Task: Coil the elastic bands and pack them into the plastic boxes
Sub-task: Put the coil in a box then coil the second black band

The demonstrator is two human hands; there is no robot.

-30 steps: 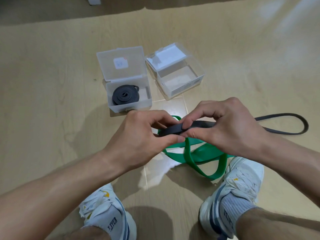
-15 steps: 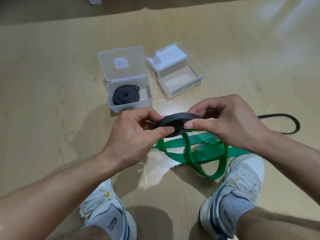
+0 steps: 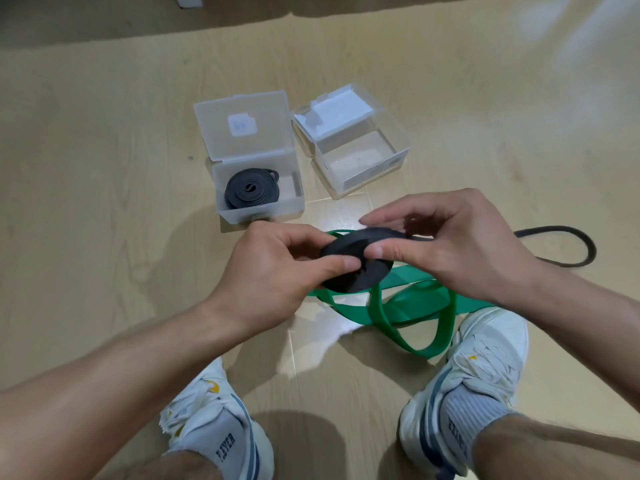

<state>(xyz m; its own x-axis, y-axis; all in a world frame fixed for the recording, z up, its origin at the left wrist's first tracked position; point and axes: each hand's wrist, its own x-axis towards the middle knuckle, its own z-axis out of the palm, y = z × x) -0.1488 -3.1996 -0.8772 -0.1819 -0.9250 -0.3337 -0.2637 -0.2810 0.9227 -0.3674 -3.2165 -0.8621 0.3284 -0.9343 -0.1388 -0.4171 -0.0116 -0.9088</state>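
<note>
The left hand (image 3: 273,271) pinches the black coil (image 3: 356,263), thumb pressed on its top face, fingers curled beneath. A second ago that coil was a thin roll; it is fatter now, and the loose tail (image 3: 568,249) trailing past the right fingers has shortened, so winding is nearly done. The right hand (image 3: 450,244) grips the coil's far edge, thumb on the rim. Beyond the fingertips, the left box (image 3: 258,211) holds one coiled band; the right box (image 3: 367,161) is empty. A green band (image 3: 415,306) lies under the hands on a pale wood-look floor (image 3: 86,202).
</note>
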